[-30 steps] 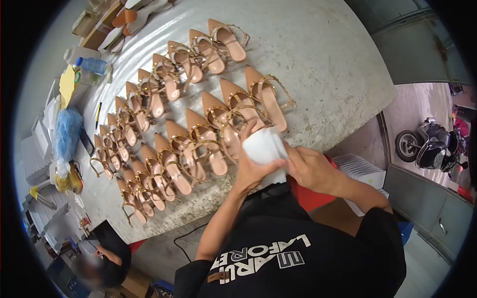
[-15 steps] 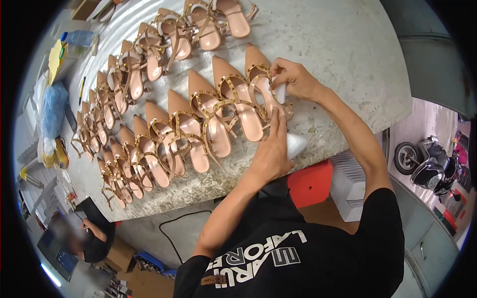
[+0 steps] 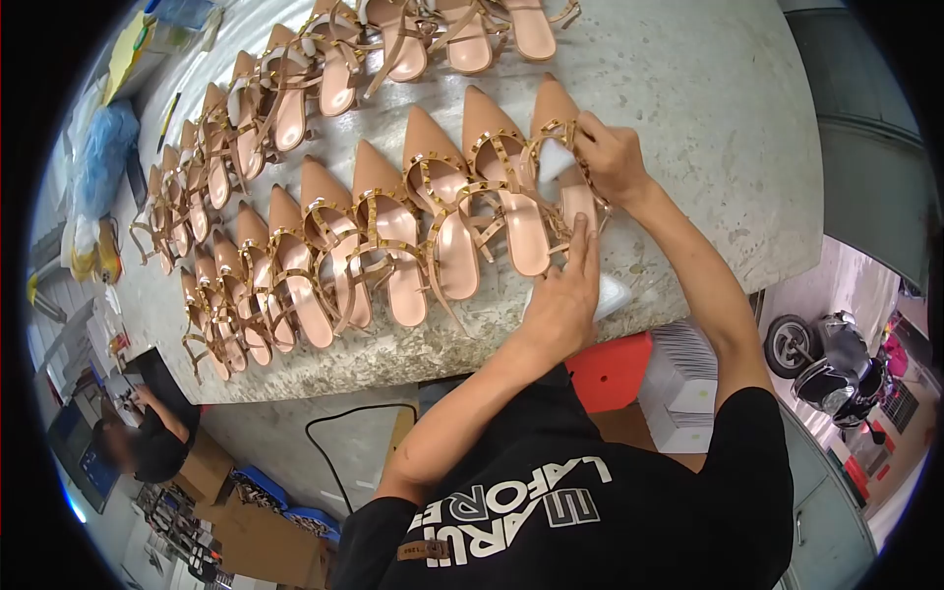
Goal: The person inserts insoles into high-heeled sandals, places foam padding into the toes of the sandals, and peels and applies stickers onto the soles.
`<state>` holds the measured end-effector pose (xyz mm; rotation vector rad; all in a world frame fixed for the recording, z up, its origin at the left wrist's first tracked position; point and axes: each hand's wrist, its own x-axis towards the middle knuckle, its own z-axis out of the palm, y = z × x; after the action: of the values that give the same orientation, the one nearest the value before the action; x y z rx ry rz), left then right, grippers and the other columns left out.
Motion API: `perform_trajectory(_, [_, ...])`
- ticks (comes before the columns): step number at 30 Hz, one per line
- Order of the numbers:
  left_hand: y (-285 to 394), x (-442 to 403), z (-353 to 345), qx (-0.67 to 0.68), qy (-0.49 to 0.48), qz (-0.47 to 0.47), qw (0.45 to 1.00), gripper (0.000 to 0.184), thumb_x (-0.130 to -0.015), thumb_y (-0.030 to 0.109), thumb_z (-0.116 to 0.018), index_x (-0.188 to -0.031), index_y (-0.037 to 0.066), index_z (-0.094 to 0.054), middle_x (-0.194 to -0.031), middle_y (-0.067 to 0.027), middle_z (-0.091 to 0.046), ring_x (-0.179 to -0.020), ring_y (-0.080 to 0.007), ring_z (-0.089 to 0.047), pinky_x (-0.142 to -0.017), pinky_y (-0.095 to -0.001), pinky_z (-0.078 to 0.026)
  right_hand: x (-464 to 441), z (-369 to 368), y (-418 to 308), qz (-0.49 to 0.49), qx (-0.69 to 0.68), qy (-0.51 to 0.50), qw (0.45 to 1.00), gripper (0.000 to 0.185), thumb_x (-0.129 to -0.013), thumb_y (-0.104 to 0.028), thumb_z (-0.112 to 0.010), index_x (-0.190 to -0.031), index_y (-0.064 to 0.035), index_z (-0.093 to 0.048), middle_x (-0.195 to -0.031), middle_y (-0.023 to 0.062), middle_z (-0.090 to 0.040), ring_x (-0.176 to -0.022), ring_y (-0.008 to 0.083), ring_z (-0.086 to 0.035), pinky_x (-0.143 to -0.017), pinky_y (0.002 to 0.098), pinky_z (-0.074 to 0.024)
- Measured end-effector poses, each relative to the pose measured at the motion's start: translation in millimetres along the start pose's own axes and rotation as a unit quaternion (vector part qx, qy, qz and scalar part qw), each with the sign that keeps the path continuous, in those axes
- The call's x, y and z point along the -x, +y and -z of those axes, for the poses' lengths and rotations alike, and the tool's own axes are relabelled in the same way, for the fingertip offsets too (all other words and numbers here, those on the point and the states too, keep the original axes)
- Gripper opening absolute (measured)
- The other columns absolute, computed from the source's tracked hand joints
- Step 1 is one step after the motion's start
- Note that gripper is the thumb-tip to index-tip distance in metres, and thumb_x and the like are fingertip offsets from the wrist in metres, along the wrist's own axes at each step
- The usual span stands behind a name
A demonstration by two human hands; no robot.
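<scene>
A tan pointed shoe (image 3: 553, 104) with gold-studded straps lies at the right end of the front row. White padding (image 3: 557, 160) sits in its opening, behind the toe part. My right hand (image 3: 612, 162) is closed at the shoe's right side, fingers bent against the studded strap near the padding. My left hand (image 3: 562, 310) lies over the heel end, its fingers stretched along the insole; its thumb is hidden. Another white pad (image 3: 612, 295) rests on the table beside my left hand, partly covered by it. The neighbouring shoe (image 3: 526, 231) stands just left of my left fingertips.
Several matching shoes (image 3: 405, 290) stand in two rows on the grey worktable (image 3: 708, 128). Below its front edge are a red piece (image 3: 610, 374) and a stack of white sheets (image 3: 678, 379). Another person (image 3: 157, 438) is at the far left; a motorcycle (image 3: 836, 369) stands at right.
The white padding has gone from beside the shoe, at my right fingers, into its opening. My left fingers have shifted along the heel end. The whole view has moved slightly.
</scene>
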<state>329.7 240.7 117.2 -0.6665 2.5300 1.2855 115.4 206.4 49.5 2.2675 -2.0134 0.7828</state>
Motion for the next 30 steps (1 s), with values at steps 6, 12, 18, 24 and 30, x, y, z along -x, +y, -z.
perform_trajectory(6, [0,0,3,-0.018,0.007,-0.009,1.000,0.114,-0.057,0.006,-0.080,-0.151,-0.016,-0.019,-0.162,-0.0354,-0.009,-0.087,-0.0447,-0.068,-0.084,-0.0487,-0.055,-19,-1,-13,-0.112,-0.016,0.074,0.991,0.044,-0.077,-0.005,-0.069,-0.119,-0.0014,-0.054,-0.106,0.0140,-0.059,-0.084,0.0346,-0.065,-0.066,0.0430,-0.0538])
perform_trajectory(12, [-8,-5,0,-0.010,0.013,-0.027,0.999,0.115,-0.057,0.004,-0.079,-0.151,-0.017,-0.017,-0.161,-0.0367,-0.008,-0.094,-0.0473,-0.067,-0.087,-0.0501,-0.054,-41,-23,-1,-0.222,0.036,-0.109,0.968,0.073,-0.072,0.005,-0.064,-0.141,-0.0132,-0.048,-0.106,0.0197,-0.052,-0.113,0.0413,-0.057,-0.089,0.0424,-0.0522])
perform_trajectory(18, [13,57,53,0.256,0.158,-0.052,0.952,0.097,-0.066,0.008,-0.083,-0.147,-0.004,-0.032,-0.141,-0.0329,-0.047,-0.114,-0.0435,-0.062,-0.098,-0.0433,-0.053,-29,89,-25,-0.178,-0.123,-0.088,0.972,0.072,-0.087,-0.017,-0.073,-0.152,-0.0107,-0.042,-0.131,0.0166,-0.054,-0.110,0.0302,-0.058,-0.091,0.0394,-0.0508])
perform_trajectory(24, [-17,91,64,0.532,0.310,-0.006,0.788,0.081,-0.074,0.015,-0.088,-0.139,-0.001,-0.042,-0.127,-0.0143,-0.056,-0.114,-0.0217,-0.060,-0.097,-0.0372,-0.051,5,143,-197,-0.220,-0.374,-0.215,0.875,0.079,-0.091,-0.028,-0.073,-0.152,0.0054,-0.035,-0.134,0.0209,-0.049,-0.121,0.0329,-0.052,-0.099,0.0366,-0.0449])
perform_trajectory(30, [-42,69,73,0.495,0.170,-0.030,0.851,0.091,-0.066,0.019,-0.086,-0.143,-0.002,-0.041,-0.137,-0.0171,-0.051,-0.120,-0.0262,-0.057,-0.104,-0.0370,-0.045,5,147,-161,-0.125,-0.146,-0.016,0.981,0.055,-0.081,0.008,-0.061,-0.136,0.0010,-0.058,-0.117,0.0176,-0.052,-0.098,0.0296,-0.061,-0.086,0.0343,-0.0518])
